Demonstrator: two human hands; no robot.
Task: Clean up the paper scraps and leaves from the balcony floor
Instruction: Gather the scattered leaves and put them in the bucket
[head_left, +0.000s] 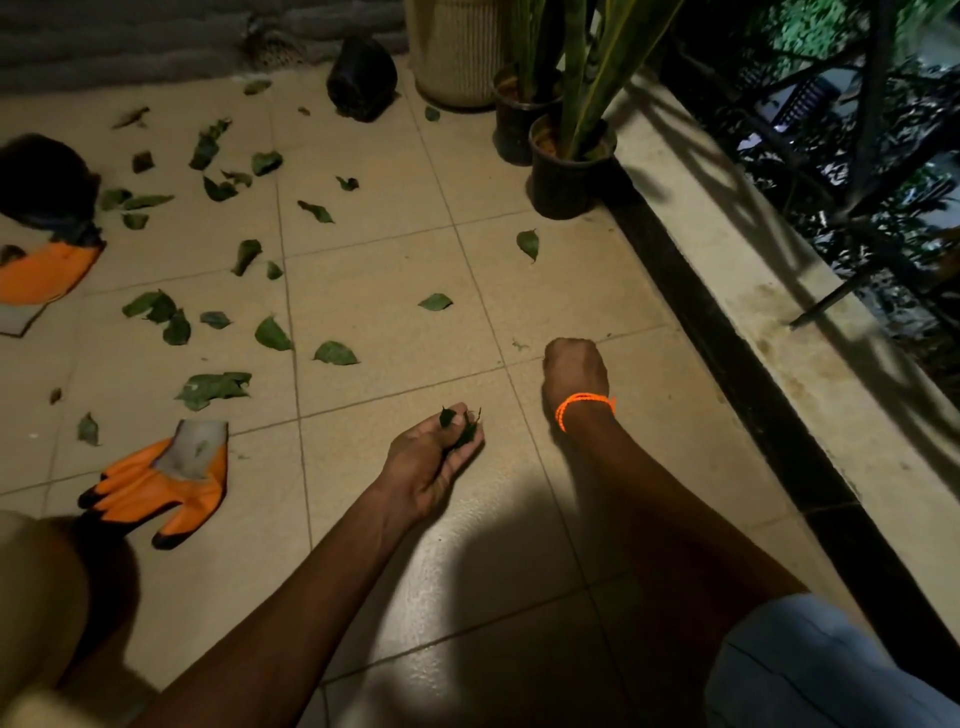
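Several green leaves lie scattered over the beige tiled floor (395, 270), among them a leaf (335, 354) near the middle, a leaf (435, 302) farther right and a leaf (528, 243) by the pots. My left hand (428, 457) is palm up, low over the floor, its fingers curled round a small bunch of dark leaves (464, 434). My right hand (574, 371), with an orange wrist band, reaches down to the floor with its fingers curled under; what they touch is hidden. No paper scraps show clearly.
An orange work glove (161, 486) lies at the lower left, another orange glove (44, 273) at the left edge beside a black bag (44, 182). Black plant pots (566, 174), a ribbed cream planter (457, 52) and a second black bag (362, 78) stand at the back. The ledge (753, 270) with railing runs along the right.
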